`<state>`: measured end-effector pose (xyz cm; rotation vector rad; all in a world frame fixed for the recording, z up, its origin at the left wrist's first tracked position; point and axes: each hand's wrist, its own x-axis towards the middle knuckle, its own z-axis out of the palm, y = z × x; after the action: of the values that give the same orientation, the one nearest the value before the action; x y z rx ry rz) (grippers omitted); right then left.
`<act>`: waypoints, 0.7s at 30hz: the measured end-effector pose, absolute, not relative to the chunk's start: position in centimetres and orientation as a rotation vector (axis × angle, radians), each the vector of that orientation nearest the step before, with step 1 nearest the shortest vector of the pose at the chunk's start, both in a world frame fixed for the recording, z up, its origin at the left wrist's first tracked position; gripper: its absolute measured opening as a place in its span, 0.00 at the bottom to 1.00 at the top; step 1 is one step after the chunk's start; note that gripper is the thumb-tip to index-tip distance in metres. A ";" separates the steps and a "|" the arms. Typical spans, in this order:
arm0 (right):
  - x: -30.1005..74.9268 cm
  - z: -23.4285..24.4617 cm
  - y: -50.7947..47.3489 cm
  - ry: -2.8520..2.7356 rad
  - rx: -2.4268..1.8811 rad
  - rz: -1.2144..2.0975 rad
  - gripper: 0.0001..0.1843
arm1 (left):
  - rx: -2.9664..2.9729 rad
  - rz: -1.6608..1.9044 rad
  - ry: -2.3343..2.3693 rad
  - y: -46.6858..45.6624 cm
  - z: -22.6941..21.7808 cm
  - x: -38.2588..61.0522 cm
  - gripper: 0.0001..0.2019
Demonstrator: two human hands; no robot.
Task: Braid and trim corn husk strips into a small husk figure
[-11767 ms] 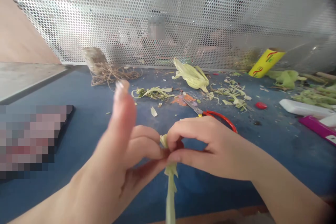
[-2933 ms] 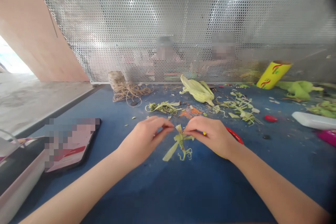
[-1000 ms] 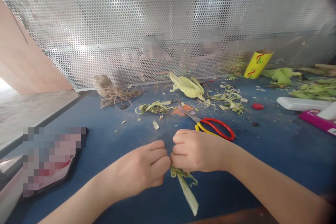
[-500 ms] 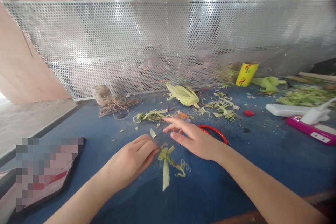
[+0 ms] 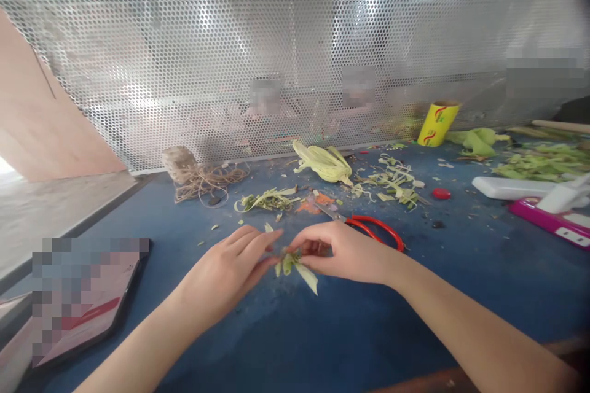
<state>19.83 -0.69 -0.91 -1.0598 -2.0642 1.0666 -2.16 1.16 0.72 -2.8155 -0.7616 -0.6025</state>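
Note:
A small bundle of curled green corn husk strips [image 5: 288,263] is held just above the blue table, between my hands. My right hand [image 5: 343,252] pinches it from the right with thumb and fingertips, one pale strip sticking out below. My left hand [image 5: 233,270] is at the bundle's left side. Its thumb tip reaches the strips, while the index finger is raised apart from the thumb. Behind my right hand lie scissors with red handles [image 5: 380,226], partly covered by that hand. Another heap of green husk strips [image 5: 267,199] rests beyond my fingers.
A pale corn husk [image 5: 325,163], husk scraps [image 5: 396,181] and tangled twine [image 5: 207,181] lie farther back. A yellow roll [image 5: 437,124] stands before the perforated metal screen [image 5: 221,55]. At right is a purple power strip [image 5: 548,218]; at left, a dark-edged tablet-like object [image 5: 92,301].
My right hand has come down and left and now pinches the husk bundle. My left index finger has lifted. The bundle's strips have turned, and the scissors show more.

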 end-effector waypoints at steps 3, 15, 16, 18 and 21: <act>19.9 -0.9 -0.7 -2.110 -1.038 0.988 0.10 | -2.895 -0.552 -0.783 0.9 1.2 -2.4 0.20; 20.3 -0.2 -0.6 -2.165 -0.951 0.855 0.09 | -3.110 -0.703 -0.663 1.0 1.1 -2.2 0.18; 20.3 -0.2 -0.6 -2.160 -0.953 0.855 0.09 | -3.082 -0.732 -0.653 1.0 1.0 -2.2 0.17; 20.2 -0.1 -0.6 -2.151 -0.970 0.851 0.09 | -3.023 -0.780 -0.622 1.0 0.9 -2.2 0.14; 20.2 0.0 -0.6 -2.136 -1.007 0.853 0.09 | -2.974 -0.798 -0.588 1.0 0.7 -2.2 0.11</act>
<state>20.25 -0.62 -0.02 -1.0073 -2.1358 0.8528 -2.21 1.02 0.73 -2.9742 -0.5883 -0.7984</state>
